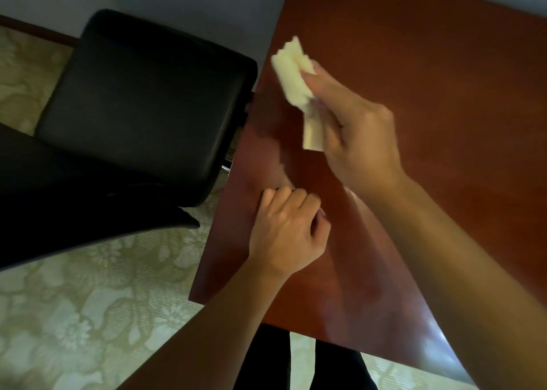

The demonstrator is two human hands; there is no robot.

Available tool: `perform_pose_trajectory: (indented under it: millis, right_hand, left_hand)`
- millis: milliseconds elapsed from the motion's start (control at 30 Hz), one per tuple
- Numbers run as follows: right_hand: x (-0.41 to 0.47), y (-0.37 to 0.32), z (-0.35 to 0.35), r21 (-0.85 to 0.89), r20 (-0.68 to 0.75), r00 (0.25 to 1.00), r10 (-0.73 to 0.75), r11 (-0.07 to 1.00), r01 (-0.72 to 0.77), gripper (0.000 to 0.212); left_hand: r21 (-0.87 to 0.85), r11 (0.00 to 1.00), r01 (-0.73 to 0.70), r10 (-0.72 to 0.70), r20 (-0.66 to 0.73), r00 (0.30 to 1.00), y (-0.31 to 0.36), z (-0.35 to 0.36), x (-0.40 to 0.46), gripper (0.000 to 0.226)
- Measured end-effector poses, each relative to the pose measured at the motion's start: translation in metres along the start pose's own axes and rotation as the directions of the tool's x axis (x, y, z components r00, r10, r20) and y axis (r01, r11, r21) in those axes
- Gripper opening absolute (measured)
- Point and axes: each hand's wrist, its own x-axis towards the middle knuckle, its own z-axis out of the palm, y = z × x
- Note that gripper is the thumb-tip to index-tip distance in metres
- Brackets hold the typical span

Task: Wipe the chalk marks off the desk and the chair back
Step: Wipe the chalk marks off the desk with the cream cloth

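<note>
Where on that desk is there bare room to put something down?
The desk is bare across its far right side, beyond the right hand holding the cloth. The near-left edge, beside the black chair, is crowded: the left hand rests there.

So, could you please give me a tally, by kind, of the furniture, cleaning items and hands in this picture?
Desks: 1, the reddish-brown desk
Chairs: 1, the black chair
Cloths: 1, the pale folded cloth, in the right hand's grip
Hands: 2, the right hand and the left hand, curled on the desk
Total: 5
</note>
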Motion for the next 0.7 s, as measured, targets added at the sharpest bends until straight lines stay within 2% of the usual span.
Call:
perform_pose_trajectory:
  millis: [67,133,233,333,433,533,600,633,700]
  right_hand:
    - [-0.014,0.01,-0.007,-0.081,-0.028,1.0,-0.001,0.997,-0.002,0.041]
    - [-0.025,0.021,-0.009,-0.15,-0.019,0.998,0.059,0.987,-0.062,0.04]
    - [-0.041,0.031,0.001,-0.184,0.071,0.966,0.248,0.955,-0.231,0.039]
    - [-0.046,0.021,0.025,-0.157,0.167,0.927,0.336,0.937,-0.311,0.035]
    - [-0.023,-0.008,0.044,0.07,0.249,0.922,0.297,0.944,-0.323,0.029]
    - [0.0,-0.042,0.06,0.33,0.416,0.891,0.181,0.883,-0.334,0.023]
    - [0.007,-0.052,0.063,0.46,0.357,0.904,0.233,0.799,-0.388,0.024]
    - [0.007,-0.054,0.061,0.495,0.301,0.914,0.271,0.775,-0.393,0.025]
    - [0.001,-0.052,0.051,0.486,0.165,0.932,0.324,0.795,-0.362,0.027]
  left_hand:
    - [-0.001,1.0,0.007,-0.007,-0.008,1.0,0.0,0.0,0.001,0.019]
    - [-0.001,1.0,0.019,-0.019,-0.009,1.0,0.001,0.001,0.002,0.02]
    - [-0.013,1.0,0.013,-0.013,-0.015,1.0,0.001,0.001,0.0,0.022]
    - [0.008,1.0,0.028,-0.028,0.02,0.999,0.0,0.0,0.002,0.019]
    - [0.006,1.0,-0.011,0.01,0.071,0.997,0.001,-0.005,0.001,0.016]
    - [0.01,0.997,0.072,-0.073,0.161,0.984,0.0,-0.009,-0.002,0.026]
    - [0.033,0.988,0.154,-0.157,0.311,0.937,0.002,-0.009,0.001,0.037]
    - [0.075,0.987,0.139,-0.158,0.391,0.907,0.001,-0.008,0.002,0.039]
    - [0.028,0.993,0.117,-0.118,0.43,0.895,0.001,-0.011,0.005,0.046]
